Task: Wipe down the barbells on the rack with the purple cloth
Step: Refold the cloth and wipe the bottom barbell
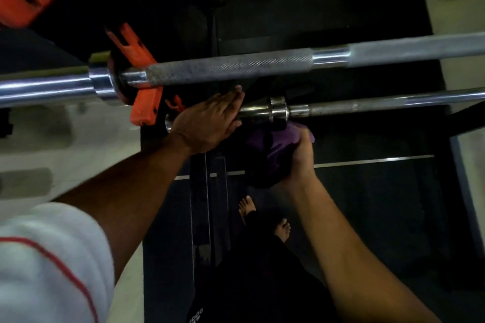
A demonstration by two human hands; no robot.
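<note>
**Spotter:** What's the grip doing?

**Me:** My right hand [299,162] has its fingers curled round the purple cloth [275,149], bunched in a wad. It sits just under the lower barbell [367,107], right by the collar [278,111], and the top of the cloth looks to be touching the underside of the sleeve there. My left hand [207,123] lies flat, fingers straight and together, pressing on the short sleeve end of that same bar, I'd say to steady it.

**Spotter:** And the other bar?

**Me:** The upper barbell [236,68] runs across just above, knurled in the middle, resting beside the orange hook [143,86] of the rack. Nothing of mine touches it.

**Spotter:** How far along are we?

**Me:** Hard to call. The cloth is at one end of the lower bar, so I judge I'm working that collar and sleeve now. The long shaft running off to the right has specks on it and looks not yet wiped. The upper bar's knurling looks dull and dusty too, so I'd count it as still to do. Whether more bars sit on the rack, I can't tell from here.
</note>
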